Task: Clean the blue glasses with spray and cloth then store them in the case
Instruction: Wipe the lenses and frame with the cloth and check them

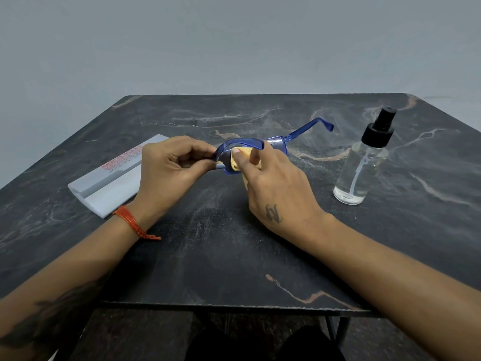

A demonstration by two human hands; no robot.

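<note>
The wiping step appears underway: the left hand (170,165) pinches the blue glasses (250,149) while the right hand (273,183) grips the cloth (240,158) against a lens; next likely comes the case (109,183) at the table's (234,256) left edge.

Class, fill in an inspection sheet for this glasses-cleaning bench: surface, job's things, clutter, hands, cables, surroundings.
Surface: dark marbled table, dusty streaks mid-top.
Job's things: blue glasses held above the table, one arm pointing away; yellow cloth against the lens; spray bottle upright at right, capped; grey case lying at left, partly behind the left hand.
Clutter: nothing seen.
Hands: left hand pinches the frame's end; right hand grips the cloth on the lens.
Cables: nothing seen.
Surroundings: plain grey wall behind.
</note>
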